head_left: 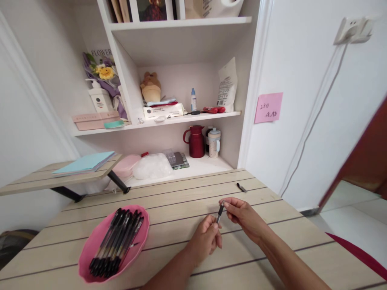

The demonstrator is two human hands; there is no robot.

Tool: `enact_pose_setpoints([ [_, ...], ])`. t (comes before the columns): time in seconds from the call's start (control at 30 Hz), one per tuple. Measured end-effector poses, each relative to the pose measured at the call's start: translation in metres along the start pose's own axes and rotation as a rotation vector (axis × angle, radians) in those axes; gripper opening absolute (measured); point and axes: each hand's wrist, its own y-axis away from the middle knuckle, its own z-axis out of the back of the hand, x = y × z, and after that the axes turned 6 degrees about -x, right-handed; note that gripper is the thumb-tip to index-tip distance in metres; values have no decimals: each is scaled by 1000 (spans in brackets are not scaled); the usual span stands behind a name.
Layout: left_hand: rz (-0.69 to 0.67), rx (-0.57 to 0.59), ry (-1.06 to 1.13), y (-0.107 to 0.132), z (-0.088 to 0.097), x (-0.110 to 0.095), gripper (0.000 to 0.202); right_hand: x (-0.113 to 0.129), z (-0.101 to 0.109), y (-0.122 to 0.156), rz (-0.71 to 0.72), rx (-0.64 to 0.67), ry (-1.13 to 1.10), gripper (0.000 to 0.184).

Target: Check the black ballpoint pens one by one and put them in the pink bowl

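Note:
Over the table, my left hand point(207, 237) is closed around the lower part of a black pen point(220, 212), which tilts up to the right. At the pen's upper end, the thumb and fingertips of my right hand point(240, 213) pinch its tip. The tip itself is mostly hidden by the fingers. Beyond my right hand lies a small black pen cap point(241, 187) on the wood. To the left, a pink scalloped tray point(85, 245) holds a bundle of several capped black pens point(117, 241). A small thin piece with a dark point point(134, 244) lies beside the bundle in it.
The slatted wooden table point(169, 241) meets a white shelf unit point(181, 24) at the back. A raised wooden stand point(27, 177) with blue paper point(84, 163) is at the left. A red jug point(196, 143) and a speckled cup point(214, 144) stand on the lowest shelf.

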Motion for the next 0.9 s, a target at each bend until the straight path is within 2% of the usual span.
enact_pose_setpoints([
  [0.33, 32, 12, -15, -1, 0, -2, 26, -2, 1, -2, -35, -4, -23, 39],
  [0.53, -33, -50, -65, -2, -2, 9, 20, -7, -4, -2, 5, -72, 9, 27],
  [0.67, -76, -61, -147, -3, -3, 12, 14, -7, -7, -1, 50, -122, 47, 33],
  [0.8, -89, -43, -119, -3, -1, 11, 18, -1, -5, 4, 14, -23, -8, 28],
  [0.9, -82, -32, -90, -3, -1, 10, 22, -1, -2, 4, -17, 35, -85, 37],
])
